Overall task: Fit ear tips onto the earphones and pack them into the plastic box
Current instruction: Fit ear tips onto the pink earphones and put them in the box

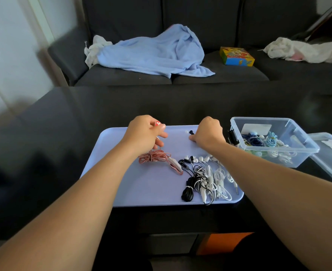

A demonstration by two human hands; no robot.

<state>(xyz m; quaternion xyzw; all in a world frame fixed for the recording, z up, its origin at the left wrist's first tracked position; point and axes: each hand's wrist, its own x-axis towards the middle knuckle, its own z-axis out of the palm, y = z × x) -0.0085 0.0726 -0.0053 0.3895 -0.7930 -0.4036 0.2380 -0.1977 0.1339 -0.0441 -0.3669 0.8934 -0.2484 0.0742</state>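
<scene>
Red earbud (157,123) pinched in left hand (144,133)

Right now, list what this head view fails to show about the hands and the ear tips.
- Right hand: its fingertips point away, so any pinched ear tip is hidden.
- Dark ear tip on the tray: too small for detail.
- Left hand: red earbud mostly covered by fingers.
- Box lid: cut off by the right edge.

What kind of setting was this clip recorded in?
Most likely a home living room: a dark sofa with a blue blanket thrown over it, and a low dark table in front carrying the tray of earphones.
</scene>
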